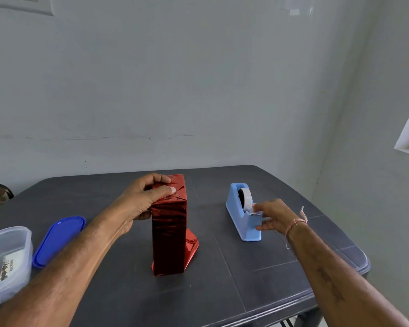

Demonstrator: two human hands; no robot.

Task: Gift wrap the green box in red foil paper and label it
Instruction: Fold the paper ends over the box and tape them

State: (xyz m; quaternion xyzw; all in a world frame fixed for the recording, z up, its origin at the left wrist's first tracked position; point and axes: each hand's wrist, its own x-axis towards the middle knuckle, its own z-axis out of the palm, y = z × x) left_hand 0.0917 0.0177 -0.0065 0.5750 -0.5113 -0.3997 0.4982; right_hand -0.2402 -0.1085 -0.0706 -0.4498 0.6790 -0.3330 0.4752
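The box, covered in red foil paper, stands upright on its end in the middle of the dark table. No green shows. Loose foil flaps spread out at its base on the right. My left hand grips the top end, with thumb and fingers pressing the folded foil down. A light blue tape dispenser with a white roll stands to the right of the box. My right hand is at the dispenser's cutter end, its fingertips pinching the free end of the tape.
A clear plastic container with printed cards inside sits at the left table edge. Its blue lid lies beside it. A grey wall stands just behind the table, and the right table edge drops off near my right forearm.
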